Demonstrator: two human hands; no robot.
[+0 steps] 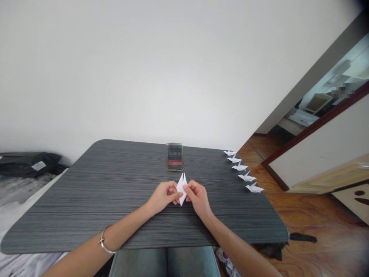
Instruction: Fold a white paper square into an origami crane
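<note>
A small folded white paper piece (181,186), pointed at top and bottom, is held upright just above the dark striped table (95,192). My left hand (164,196) pinches its left side with fingers curled. My right hand (197,196) pinches its right side, fingers closed on the fold. A silver bangle (105,242) sits on my left wrist.
A phone (174,157) stands on the table beyond my hands. Several finished white paper cranes (243,171) line the table's right edge. A dark bag (29,161) lies at the left. Wooden floor (311,215) and an open doorway lie to the right.
</note>
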